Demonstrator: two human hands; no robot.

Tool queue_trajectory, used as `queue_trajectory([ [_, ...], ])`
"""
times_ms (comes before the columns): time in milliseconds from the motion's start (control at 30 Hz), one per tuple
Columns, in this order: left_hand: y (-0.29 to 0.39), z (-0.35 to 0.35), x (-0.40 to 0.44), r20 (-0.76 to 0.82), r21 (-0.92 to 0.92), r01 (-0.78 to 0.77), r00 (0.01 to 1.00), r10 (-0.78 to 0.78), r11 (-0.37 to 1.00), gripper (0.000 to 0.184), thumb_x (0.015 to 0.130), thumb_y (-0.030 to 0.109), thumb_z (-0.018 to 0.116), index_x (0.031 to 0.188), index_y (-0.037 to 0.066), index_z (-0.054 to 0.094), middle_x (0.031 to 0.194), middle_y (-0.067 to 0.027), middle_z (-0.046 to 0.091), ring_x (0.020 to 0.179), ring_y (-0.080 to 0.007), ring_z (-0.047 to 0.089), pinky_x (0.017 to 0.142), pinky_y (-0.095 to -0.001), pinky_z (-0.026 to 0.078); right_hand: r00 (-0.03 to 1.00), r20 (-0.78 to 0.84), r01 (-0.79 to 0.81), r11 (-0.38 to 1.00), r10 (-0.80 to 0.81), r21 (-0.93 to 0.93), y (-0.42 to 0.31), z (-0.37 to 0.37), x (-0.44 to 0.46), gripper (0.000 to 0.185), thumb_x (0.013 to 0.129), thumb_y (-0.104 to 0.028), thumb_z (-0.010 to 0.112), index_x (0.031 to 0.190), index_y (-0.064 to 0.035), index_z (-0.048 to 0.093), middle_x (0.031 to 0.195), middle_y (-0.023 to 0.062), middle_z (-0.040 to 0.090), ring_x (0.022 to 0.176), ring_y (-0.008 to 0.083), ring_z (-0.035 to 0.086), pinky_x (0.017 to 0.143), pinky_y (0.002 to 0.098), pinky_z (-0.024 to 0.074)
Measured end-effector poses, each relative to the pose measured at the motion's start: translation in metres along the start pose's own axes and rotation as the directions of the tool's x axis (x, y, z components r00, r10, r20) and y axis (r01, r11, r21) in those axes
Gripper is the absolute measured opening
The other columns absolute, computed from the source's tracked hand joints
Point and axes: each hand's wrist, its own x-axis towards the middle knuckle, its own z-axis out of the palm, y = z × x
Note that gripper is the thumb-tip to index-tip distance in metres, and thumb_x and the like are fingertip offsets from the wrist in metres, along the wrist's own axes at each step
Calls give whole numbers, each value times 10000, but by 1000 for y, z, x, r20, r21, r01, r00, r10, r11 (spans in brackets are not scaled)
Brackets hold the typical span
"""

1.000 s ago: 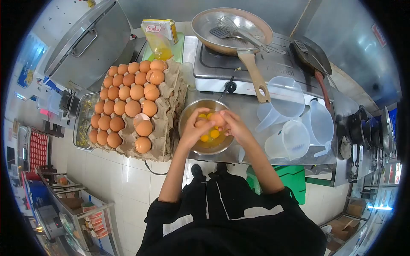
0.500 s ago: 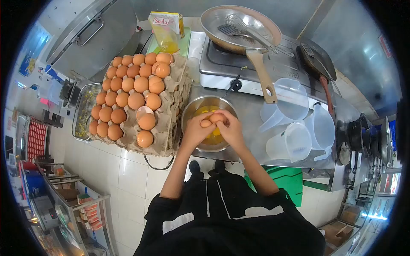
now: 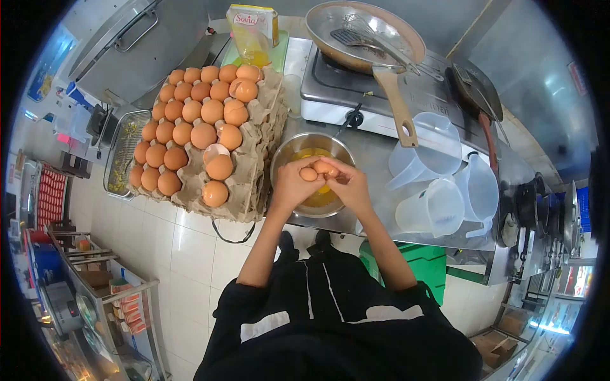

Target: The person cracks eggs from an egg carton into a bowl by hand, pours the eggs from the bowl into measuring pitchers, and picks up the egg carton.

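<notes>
Over a metal bowl (image 3: 274, 166) of yellow raw egg, both my hands are together. My left hand (image 3: 293, 185) is closed around a brown egg (image 3: 309, 174) that shows between its thumb and fingers. Right beside it, another brown egg (image 3: 326, 167) is held between the fingertips of both hands; its surface looks wet, and I cannot make out whether its shell is parted. My right hand (image 3: 353, 189) pinches that egg from the right. To the left, a stacked cardboard egg tray (image 3: 251, 171) carries several brown eggs (image 3: 203, 135) and some cracked shells (image 3: 243, 89).
Behind the bowl stands a stove (image 3: 321, 108) with a frying pan (image 3: 318, 38) holding a whisk and spatula. Clear plastic jugs (image 3: 432, 209) are at the right. A Sovia carton (image 3: 254, 28) sits at the back, and a wire-mesh tray (image 3: 114, 168) lies left of the eggs.
My hands have tilted slightly over the bowl, so the two eggs in them show more plainly. The view has shifted a little. Eggs in the tray have stayed put.
</notes>
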Motion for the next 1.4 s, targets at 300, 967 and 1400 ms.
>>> queue_trajectory([
  [300,-11,-1,-5,-10,-93,1,1000,-2,996,374,623,138,700,980,36,653,791,-113,660,731,-152,632,695,-262,482,984,154,124,956,-84,-266,-30,-14,1,461,659,-16,610,1107,-122,616,1030,121,635,811,116,596,694,234,469],
  [967,-1,-4,-12,-30,-139,-20,999,16,990,373,621,97,668,989,43,649,799,-114,662,748,-162,640,717,-268,489,859,400,479,776,-318,-411,-58,-28,10,496,624,6,610,1104,-115,598,1133,125,576,868,272,615,743,312,498],
  [1400,15,-15,-9,-87,33,-112,990,114,993,200,647,145,679,823,49,664,791,-131,647,717,-278,634,665,-309,497,913,312,408,570,-263,-713,-66,-18,-14,537,671,-40,635,1180,-184,543,1056,93,530,847,268,593,673,322,508],
])
